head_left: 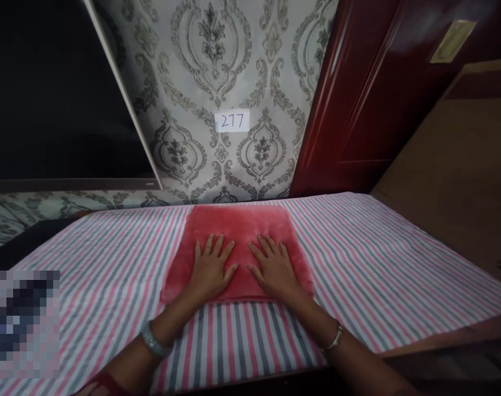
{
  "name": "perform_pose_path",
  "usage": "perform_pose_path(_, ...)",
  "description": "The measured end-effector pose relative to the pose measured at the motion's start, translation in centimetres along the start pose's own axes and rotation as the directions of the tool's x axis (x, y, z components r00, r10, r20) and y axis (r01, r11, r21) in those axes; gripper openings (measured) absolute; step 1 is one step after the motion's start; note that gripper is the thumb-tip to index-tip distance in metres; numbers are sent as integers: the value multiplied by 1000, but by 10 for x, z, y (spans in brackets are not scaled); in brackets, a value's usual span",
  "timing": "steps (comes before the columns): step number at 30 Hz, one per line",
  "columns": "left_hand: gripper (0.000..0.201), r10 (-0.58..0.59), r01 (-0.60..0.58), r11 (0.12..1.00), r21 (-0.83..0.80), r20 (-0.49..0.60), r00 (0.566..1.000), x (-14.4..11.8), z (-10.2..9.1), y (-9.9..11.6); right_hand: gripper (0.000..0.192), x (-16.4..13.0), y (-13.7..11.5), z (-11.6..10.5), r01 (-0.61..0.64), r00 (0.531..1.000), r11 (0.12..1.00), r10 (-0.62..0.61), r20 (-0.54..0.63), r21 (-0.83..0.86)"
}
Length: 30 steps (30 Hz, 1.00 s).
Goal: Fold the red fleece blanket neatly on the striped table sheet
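On the left of the stripy cloth sits a blurry patch. Next comes the left hand, flat on the red towel, fingers spread wide and gripping nothing. Just beside it, the right hand lies flat and open too. Both press the towel's near edge. Up on the wall, a small paper says 277.
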<state>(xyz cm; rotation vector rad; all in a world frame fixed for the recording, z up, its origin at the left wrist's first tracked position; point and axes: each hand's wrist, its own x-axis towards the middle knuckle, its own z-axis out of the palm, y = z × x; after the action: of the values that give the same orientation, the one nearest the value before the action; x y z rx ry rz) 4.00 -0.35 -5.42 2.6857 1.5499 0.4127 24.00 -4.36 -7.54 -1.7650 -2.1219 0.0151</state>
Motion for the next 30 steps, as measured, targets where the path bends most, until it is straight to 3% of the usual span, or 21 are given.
perform_pose_path(7,57,17,-17,996,90,-8,1000,1,18,-4,54,1,3,12,4,1000,1000,-4,-7,-8)
perform_pose_path(14,59,14,-12,995,94,-20,1000,2,17,-4,55,1,0,9,5,1000,999,-4,-20,41)
perform_pose_path(17,56,29,-27,998,52,-47,998,0,8,-13,50,1,14,-2,42,998,993,-37,-41,113)
perform_pose_path(20,52,-30,34,999,30,-129,991,-8,-5,-37,47,-9,48,-14,-3,981,974,47,-190,226)
perform_pose_path(22,57,-151,146,988,-41,-209,966,-13,-11,-60,52,-22,73,-18,-133,940,921,234,-247,365)
perform_pose_path(25,69,-384,332,901,-280,-153,911,-19,-15,-90,60,-40,99,-13,-355,865,696,498,-63,624)
perform_pose_path(27,75,-500,437,804,-403,-61,864,-21,-17,-100,65,-46,104,-6,-423,836,560,545,67,713)
perform_pose_path(30,86,-599,526,699,-485,5,801,-22,-22,-103,69,-46,99,1,-425,839,519,532,109,741)
